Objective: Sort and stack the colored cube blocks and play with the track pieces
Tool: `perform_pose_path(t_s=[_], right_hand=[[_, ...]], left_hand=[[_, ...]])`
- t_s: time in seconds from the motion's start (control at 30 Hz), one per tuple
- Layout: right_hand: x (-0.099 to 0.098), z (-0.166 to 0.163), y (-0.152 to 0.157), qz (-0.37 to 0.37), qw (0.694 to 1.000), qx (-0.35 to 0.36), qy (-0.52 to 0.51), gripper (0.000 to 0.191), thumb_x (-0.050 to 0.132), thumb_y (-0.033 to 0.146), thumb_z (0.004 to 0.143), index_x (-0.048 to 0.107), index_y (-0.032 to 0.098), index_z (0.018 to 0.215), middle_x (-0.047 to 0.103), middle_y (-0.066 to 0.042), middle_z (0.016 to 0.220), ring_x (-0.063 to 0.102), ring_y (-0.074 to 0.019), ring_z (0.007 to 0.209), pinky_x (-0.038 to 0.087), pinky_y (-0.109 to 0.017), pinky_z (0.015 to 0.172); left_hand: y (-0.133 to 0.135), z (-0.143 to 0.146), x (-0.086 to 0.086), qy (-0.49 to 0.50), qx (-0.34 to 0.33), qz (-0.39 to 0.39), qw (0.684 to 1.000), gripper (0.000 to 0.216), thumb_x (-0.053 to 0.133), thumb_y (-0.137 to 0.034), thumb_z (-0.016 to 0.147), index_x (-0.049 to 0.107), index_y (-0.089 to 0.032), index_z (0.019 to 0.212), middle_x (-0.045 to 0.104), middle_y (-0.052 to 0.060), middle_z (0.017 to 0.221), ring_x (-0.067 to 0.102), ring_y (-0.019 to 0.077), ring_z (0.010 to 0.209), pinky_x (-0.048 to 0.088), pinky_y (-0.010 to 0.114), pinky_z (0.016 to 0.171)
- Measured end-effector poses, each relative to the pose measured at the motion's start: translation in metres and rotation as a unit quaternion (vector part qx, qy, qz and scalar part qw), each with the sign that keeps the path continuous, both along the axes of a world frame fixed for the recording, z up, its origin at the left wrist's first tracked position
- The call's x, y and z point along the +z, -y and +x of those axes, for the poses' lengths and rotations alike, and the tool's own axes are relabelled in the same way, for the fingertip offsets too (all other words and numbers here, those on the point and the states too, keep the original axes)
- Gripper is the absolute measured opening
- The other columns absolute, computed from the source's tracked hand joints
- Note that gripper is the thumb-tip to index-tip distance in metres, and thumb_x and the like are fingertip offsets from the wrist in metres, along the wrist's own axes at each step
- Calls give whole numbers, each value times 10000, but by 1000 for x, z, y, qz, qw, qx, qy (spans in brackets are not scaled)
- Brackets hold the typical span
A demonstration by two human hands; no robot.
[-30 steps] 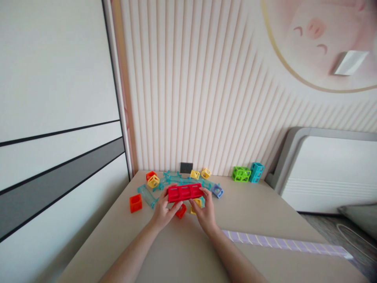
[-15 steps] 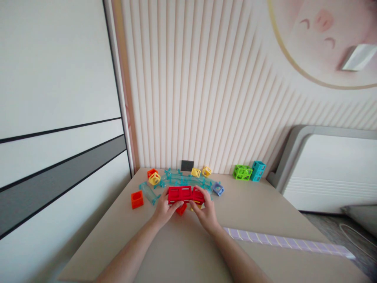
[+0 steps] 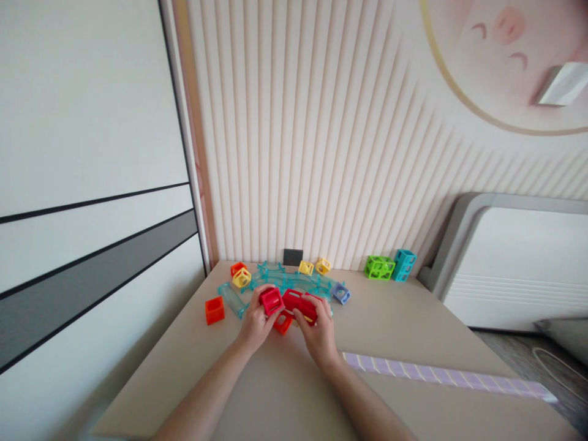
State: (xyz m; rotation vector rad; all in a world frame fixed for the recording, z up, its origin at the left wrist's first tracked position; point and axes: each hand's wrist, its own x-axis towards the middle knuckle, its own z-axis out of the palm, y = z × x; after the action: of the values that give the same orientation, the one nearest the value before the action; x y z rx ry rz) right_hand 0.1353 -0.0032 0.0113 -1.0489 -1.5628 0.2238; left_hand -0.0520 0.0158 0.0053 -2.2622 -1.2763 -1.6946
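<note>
My left hand (image 3: 254, 324) is closed on a single red open-frame cube (image 3: 271, 299), tilted up and split off from the rest. My right hand (image 3: 318, 334) grips a red block of two joined cubes (image 3: 299, 304) just to its right. Both are held low over the beige table (image 3: 395, 324). Under them lie an orange-red cube (image 3: 282, 323) and a partly hidden yellow piece. Behind them are teal transparent track pieces (image 3: 285, 282).
An orange cube (image 3: 214, 310) sits at the left. Yellow cubes (image 3: 241, 278) and another orange one lie near the ribbed wall, a lilac cube (image 3: 340, 293) to the right. Green (image 3: 378, 267) and teal (image 3: 403, 265) frames stand at back right. A purple strip (image 3: 441, 378) crosses the table.
The red three-cube bar has come apart: the left cube is now separate in my left hand and tilted, while the other two stay in my right hand. Both hands dropped slightly.
</note>
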Motion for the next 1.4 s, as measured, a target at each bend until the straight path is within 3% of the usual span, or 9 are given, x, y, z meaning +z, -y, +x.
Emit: perform_pose_path(t_s=[0.37,0.57,0.73,0.83,0.97,1.2,1.4], right_hand=[[-5,1,-5,12,1000,-17,15,212,611,375,935,663,296,1123,643,-86,1057,617,-273,1001,536,-454,871],[6,13,-15,7,997,-62,-37,219,514,308,967,598,247,1160,629,-91,1063,621,-247,1001,528,-450,903],[24,23,-42,-53,992,-23,108,319,548,221,889,597,236,1204,685,-101,1095,635,-273,1025,524,-441,903],[38,22,-60,-117,970,48,208,430,621,224,867,563,262,1292,723,-63,1043,686,-245,929,536,-366,835],[54,13,-76,-110,928,105,341,490,659,232,862,552,263,1339,700,-68,1165,680,-228,1016,511,-312,876],[72,-4,-97,-118,900,87,411,373,577,215,902,641,274,1265,614,-91,1173,685,-216,915,500,-288,791],[82,-16,-136,-156,894,47,418,467,512,175,949,513,225,1414,473,-142,1342,625,-233,1089,467,-319,938]], left_hand=[[1,4,5,36,27,19,999,258,583,-361,930,612,-186,1118,603,133,1188,620,275,1144,530,459,997],[-8,-13,8,102,145,60,982,248,599,-420,921,653,-191,1000,602,135,1148,617,289,1114,521,485,980],[-16,-23,3,106,174,71,976,261,611,-411,918,675,-163,968,590,141,1141,618,286,1092,516,476,963],[-16,-22,2,105,173,65,977,239,607,-390,925,674,-168,988,584,140,1162,607,285,1114,509,475,976],[-16,-22,3,107,172,56,978,243,604,-391,927,684,-164,949,587,138,1163,607,289,1117,508,471,968],[-20,-27,-1,120,180,44,975,288,586,-419,931,696,-154,949,578,153,1161,611,299,1096,507,478,954],[-20,-23,-5,121,179,34,976,300,575,-425,935,700,-153,958,591,142,1126,621,282,1079,514,455,954]])
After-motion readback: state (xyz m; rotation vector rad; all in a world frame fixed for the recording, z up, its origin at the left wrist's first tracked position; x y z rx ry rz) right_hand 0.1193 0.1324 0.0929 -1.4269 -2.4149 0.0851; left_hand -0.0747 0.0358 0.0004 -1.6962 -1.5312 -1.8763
